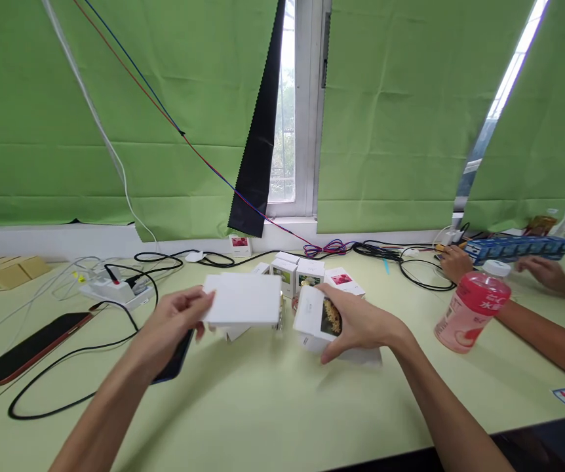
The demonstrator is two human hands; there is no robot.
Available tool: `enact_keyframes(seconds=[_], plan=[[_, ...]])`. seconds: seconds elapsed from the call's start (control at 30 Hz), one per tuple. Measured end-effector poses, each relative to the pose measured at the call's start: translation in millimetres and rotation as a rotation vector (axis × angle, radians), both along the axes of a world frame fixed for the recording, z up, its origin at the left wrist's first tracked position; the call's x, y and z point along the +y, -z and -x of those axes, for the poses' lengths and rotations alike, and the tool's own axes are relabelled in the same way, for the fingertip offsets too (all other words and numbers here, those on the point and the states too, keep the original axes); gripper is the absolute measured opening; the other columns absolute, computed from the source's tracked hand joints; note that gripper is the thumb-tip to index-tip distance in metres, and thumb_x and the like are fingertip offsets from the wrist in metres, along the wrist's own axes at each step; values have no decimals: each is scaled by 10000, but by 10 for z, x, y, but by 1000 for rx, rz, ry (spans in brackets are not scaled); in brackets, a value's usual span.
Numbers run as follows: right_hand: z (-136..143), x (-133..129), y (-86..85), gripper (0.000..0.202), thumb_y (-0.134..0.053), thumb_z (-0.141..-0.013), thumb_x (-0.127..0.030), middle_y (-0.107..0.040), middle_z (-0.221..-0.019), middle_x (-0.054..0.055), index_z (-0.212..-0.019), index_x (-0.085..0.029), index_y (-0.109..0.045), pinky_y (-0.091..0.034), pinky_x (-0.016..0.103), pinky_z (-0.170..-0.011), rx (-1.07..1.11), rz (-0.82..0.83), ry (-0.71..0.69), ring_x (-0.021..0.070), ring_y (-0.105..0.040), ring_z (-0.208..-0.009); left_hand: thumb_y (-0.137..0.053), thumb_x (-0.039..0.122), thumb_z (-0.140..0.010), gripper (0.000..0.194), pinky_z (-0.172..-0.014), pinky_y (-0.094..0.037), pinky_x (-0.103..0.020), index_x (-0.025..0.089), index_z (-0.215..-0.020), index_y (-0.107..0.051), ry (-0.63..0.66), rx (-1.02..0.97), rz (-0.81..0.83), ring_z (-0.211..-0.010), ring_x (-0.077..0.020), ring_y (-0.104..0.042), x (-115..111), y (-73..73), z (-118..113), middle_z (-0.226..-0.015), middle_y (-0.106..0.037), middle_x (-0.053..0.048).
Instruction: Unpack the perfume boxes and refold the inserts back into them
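Observation:
My left hand (pixel 177 318) pinches the left edge of a flat, plain white piece (pixel 243 298), held above the table; whether it is a box or a lid I cannot tell. To its right, my right hand (pixel 364 318) grips a small white box (pixel 309 314) with a yellow flower picture on one side. Behind both hands stand several similar small white boxes with pictures, among them a box with a green picture (pixel 284 272) and a box with a pink picture (pixel 342 280). Something glassy or metallic shows partly between my hands, mostly hidden.
A pink drink bottle (pixel 474 305) stands at right, near another person's hands (pixel 457 263) and a row of blue packs (pixel 518 249). On the left are a power strip (pixel 118 292), black cables (pixel 73 346), a tablet-like device (pixel 29 347) and a dark phone (pixel 174 360). Yellowish boxes (pixel 4 272) sit far left.

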State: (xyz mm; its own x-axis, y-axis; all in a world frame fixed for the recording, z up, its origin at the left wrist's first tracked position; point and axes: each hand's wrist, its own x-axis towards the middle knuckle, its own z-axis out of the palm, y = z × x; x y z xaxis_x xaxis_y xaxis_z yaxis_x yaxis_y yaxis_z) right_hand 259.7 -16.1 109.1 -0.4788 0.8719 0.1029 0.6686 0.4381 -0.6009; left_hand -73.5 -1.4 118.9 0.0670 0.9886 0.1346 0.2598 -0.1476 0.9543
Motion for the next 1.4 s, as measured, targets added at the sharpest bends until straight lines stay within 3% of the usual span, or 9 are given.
enact_keyframes(seconds=[0.1,0.23,0.37,0.5,0.63,0.87,1.07,1.2,1.4], plan=[[-179,99,-50,1004,-873,-520,-547,-637,-1222,100,-1365,-220,-438,-482,369,-865,42,-22,185,296,-615,-1046,-772,502,-594,377,-420,-389,-202,169,-679,-618,-171,41,29,-509,-130,-526,141,17,318,-536,-594,-3],[-462,513,-14,807,-800,-634,-574,-669,-1176,91,-1285,-218,-481,-487,322,-807,150,-103,450,263,-641,-1011,-705,553,-581,450,-449,-428,-242,164,-783,-602,-273,321,188,-426,-149,-535,397,288,565,-468,-621,-19],[-646,1096,178,795,-800,-619,-589,-663,-1192,126,-1234,-183,-501,-475,331,-823,58,-55,712,290,-627,-1079,-585,526,-714,467,-490,-501,-303,112,-926,-622,-291,545,239,-457,-233,-630,647,534,621,-453,-627,-51],[-656,1486,430,774,-789,-661,-543,-617,-1264,161,-1252,-162,-466,-468,335,-865,-19,18,895,300,-595,-1161,-438,408,-844,436,-639,-542,-366,90,-1058,-644,-345,764,140,-611,-280,-701,778,579,575,-681,-722,-132],[-559,1587,707,720,-753,-716,-522,-600,-1272,190,-1254,-160,-440,-478,358,-851,-52,55,928,317,-601,-1154,-338,358,-923,471,-910,-481,-433,120,-1237,-595,-346,968,-59,-1107,-342,-636,790,607,404,-1213,-652,-218],[-355,1515,1107,587,-684,-788,-496,-575,-1239,216,-1229,-151,-507,-469,385,-873,-141,94,916,335,-588,-1153,-288,321,-980,473,-1038,-373,-465,140,-1297,-589,-173,1141,-127,-1259,-349,-512,830,831,85,-1264,-633,-184],[-260,1509,1172,510,-636,-843,-453,-520,-1240,267,-1196,-89,-585,-386,462,-972,-148,-44,936,392,-475,-1225,-190,275,-1001,538,-976,-424,-391,176,-1497,-374,-135,1159,-64,-1192,-295,-584,917,954,109,-1295,-603,-182],[-236,1468,1195,470,-634,-841,-376,-492,-1267,285,-1193,-65,-601,-341,524,-1000,-72,-210,928,419,-442,-1229,-228,270,-989,542,-1000,-411,-403,234,-1514,-353,-120,1165,-18,-1279,-309,-519,943,995,141,-1311,-585,-166],[-203,1411,1094,371,-425,-956,-370,-603,-1219,187,-1149,-120,-618,-369,435,-1042,159,-472,738,291,-538,-1166,-292,300,-973,526,-1075,-331,-506,278,-1485,-408,-128,1197,64,-1405,-363,-367,968,1078,143,-1444,-490,-168]])
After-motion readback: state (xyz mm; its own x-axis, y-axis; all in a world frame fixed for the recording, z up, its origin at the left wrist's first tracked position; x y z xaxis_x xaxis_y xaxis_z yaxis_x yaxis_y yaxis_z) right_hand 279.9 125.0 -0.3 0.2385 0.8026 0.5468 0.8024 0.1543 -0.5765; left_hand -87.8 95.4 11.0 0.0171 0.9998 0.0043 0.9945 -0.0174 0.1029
